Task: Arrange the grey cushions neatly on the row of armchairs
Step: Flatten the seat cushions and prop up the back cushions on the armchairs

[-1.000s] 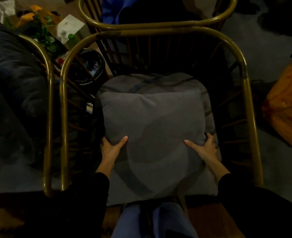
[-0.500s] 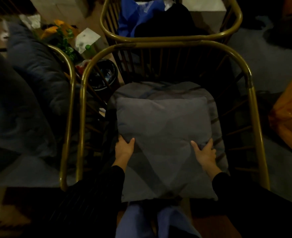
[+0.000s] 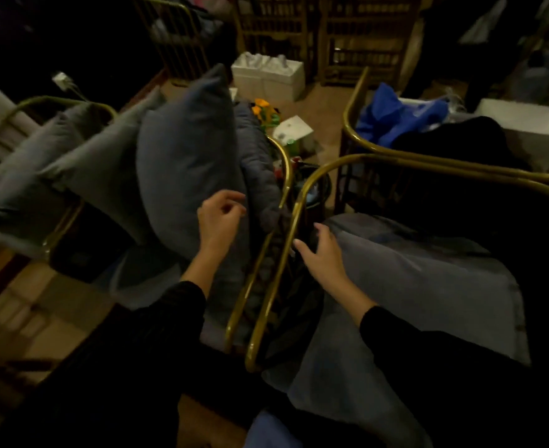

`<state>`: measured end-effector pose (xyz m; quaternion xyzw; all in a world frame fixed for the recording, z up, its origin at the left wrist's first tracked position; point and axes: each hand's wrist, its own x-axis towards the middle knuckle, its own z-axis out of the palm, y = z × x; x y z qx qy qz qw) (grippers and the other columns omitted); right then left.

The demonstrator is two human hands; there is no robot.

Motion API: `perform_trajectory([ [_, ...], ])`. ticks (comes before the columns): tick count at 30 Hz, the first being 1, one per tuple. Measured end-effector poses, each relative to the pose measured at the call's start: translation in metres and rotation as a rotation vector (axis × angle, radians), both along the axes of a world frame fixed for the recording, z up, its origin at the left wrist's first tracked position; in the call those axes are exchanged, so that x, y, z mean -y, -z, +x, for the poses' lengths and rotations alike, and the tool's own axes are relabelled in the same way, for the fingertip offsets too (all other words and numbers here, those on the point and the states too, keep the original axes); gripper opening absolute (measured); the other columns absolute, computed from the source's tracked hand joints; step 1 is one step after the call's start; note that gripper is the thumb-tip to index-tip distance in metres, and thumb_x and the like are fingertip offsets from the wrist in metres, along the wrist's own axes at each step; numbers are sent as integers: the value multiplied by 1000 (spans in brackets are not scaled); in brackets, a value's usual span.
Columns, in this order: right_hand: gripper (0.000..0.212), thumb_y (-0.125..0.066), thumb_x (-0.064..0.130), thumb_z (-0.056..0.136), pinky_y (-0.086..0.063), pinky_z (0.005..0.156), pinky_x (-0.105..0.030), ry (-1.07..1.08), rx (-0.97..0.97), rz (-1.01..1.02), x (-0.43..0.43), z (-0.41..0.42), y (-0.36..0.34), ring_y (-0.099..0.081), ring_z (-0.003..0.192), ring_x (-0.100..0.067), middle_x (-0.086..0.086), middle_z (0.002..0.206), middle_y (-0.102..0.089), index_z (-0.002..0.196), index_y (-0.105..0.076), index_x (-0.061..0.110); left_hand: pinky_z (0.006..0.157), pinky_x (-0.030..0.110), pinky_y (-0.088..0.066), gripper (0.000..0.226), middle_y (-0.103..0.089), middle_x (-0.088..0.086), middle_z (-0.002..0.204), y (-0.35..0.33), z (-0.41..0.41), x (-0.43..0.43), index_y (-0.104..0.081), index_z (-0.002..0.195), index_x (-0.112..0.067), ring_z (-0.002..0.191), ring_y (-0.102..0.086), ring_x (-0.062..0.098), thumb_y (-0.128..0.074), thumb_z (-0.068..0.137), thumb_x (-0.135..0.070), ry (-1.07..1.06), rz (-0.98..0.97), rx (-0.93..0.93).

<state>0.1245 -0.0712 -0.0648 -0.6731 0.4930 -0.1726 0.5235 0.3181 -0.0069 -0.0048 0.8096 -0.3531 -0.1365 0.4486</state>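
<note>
Grey cushion [image 3: 189, 176], upright on the armchair [image 3: 284, 176] at ten o'clock, awaiting straightening: left hand [image 3: 220, 218] beside it, fingers loosely curled, seemingly empty; right hand [image 3: 318, 253] spread, empty, over the neighbouring seat.

Matt grey cloth cushions [image 3: 186, 176]; glossy brass-coloured metal armchair frames [image 3: 276, 279].

Left hand [image 3: 219, 218] half-curled, empty; right hand [image 3: 321, 250] spread, empty.

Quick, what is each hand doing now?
Left hand: fingers loosely curled, empty, beside the upright cushion.
Right hand: open, empty.
</note>
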Motion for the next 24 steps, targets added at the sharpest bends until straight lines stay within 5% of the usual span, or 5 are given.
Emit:
perform_trajectory([
  [6, 84, -68, 51, 79, -38, 110, -43, -34, 119, -3, -15, 148, -48, -40, 136, -28, -11, 146, -42, 145, -30, 15, 81, 29, -51, 18, -72, 15, 98, -34, 151, -26, -70, 100, -6, 94, -68, 25, -62, 83, -9, -281, -66, 69],
  [13, 134, -84, 54, 58, -24, 113, -49, 232, 11, 54, -10, 251, -56, -20, 144, -37, -17, 157, -17, 152, 3, 16, 95, 32, -40, 71, -41, 14, 149, 7, 276, -27, -31, 146, -7, 135, -43, 31, -63, 90, -38, -196, 128, -456],
  [16, 134, -87, 49, 55, -28, 112, -47, 300, 32, 27, 0, 257, -41, -25, 143, -35, -14, 157, -21, 152, 1, 21, 113, 44, -33, 107, -30, 9, 157, 26, 306, -18, -20, 152, -16, 141, -34, 33, -74, 71, -59, -119, 190, -682],
  [19, 132, -88, 47, 53, -29, 114, -42, 327, 75, 5, 9, 259, -24, -29, 143, -29, -9, 156, -26, 152, -5, 23, 116, 59, -26, 137, -26, 6, 159, 48, 332, -9, -16, 152, -32, 142, -29, 37, -80, 39, -74, -93, 183, -836],
  [24, 121, -88, 36, 59, -29, 110, -31, 340, 125, 22, 20, 259, -11, -34, 141, -25, -5, 154, -32, 151, -13, 18, 113, 53, -33, 110, -40, 1, 151, 70, 362, 3, -27, 149, -34, 138, -38, 32, -75, 57, -72, -80, 87, -930],
])
